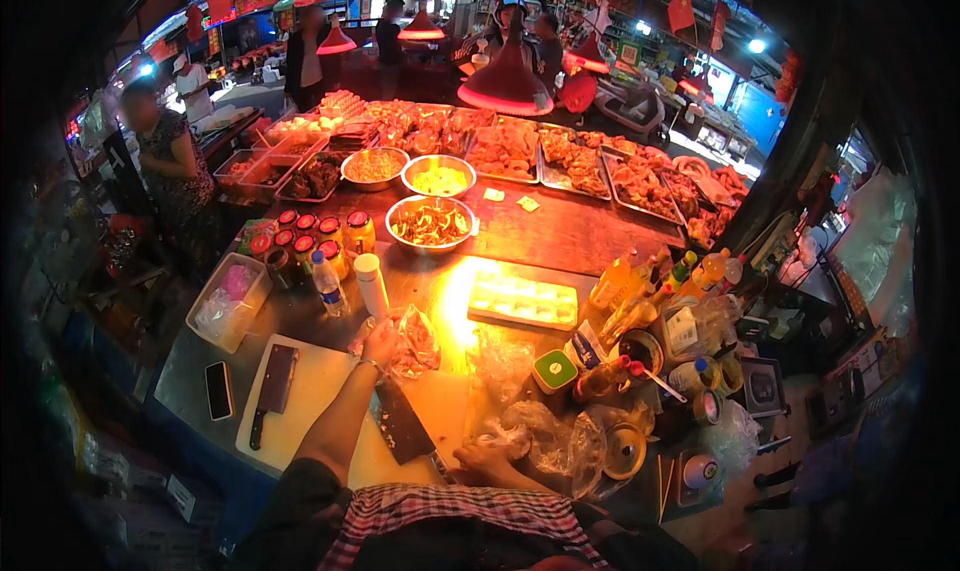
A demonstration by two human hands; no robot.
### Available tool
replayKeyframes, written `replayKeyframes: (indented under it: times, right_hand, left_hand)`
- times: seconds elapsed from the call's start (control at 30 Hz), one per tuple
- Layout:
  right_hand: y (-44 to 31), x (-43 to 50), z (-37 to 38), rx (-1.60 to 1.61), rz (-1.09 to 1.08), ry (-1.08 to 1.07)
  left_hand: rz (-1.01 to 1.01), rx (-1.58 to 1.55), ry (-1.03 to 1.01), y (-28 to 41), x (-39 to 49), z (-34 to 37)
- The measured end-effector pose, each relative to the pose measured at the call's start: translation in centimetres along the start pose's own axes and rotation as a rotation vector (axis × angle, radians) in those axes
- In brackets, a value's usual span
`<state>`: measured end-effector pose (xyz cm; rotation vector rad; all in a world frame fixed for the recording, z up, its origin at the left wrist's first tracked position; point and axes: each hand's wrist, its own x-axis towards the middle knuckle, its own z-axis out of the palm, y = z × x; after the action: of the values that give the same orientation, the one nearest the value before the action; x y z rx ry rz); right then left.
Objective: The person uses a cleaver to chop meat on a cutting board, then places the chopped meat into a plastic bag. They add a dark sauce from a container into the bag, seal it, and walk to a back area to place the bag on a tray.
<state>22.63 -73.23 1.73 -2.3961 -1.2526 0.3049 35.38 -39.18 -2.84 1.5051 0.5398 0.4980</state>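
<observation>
My left hand reaches forward to a clear plastic bag of meat behind the white cutting board; whether its fingers grip the bag is unclear. Near the board's front right edge, my right hand is around the handle of a broad-bladed cleaver, whose dark blade lies over the board with small food bits on it. A second cleaver with a black handle rests on the board's left part. Crumpled clear plastic bags lie just right of my right hand.
A smartphone and a plastic tub are at left. Lidded jars, a water bottle and a white flask stand behind the board. Steel bowls, meat trays, sauce bottles and a low red lamp are farther out. People stand beyond.
</observation>
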Motion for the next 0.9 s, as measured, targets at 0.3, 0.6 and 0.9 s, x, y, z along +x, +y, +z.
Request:
replayKeyframes:
  times: [0.3,0.6,0.9]
  right_hand:
    - [3.6,2.0,7.8,-0.217,-0.189,-0.09]
    - [4.9,-3.4,6.3,-0.221,-0.091,0.02]
    - [6.0,-2.8,9.7,-0.59,-0.02,-0.173]
  left_hand:
    - [0.151,0.579,-0.029,0.0,1.2,1.2]
    - [-0.105,-0.181,-0.323,8.8,4.9,-1.0]
    - [0.404,0.961,-0.198,13.4,2.8,-3.4]
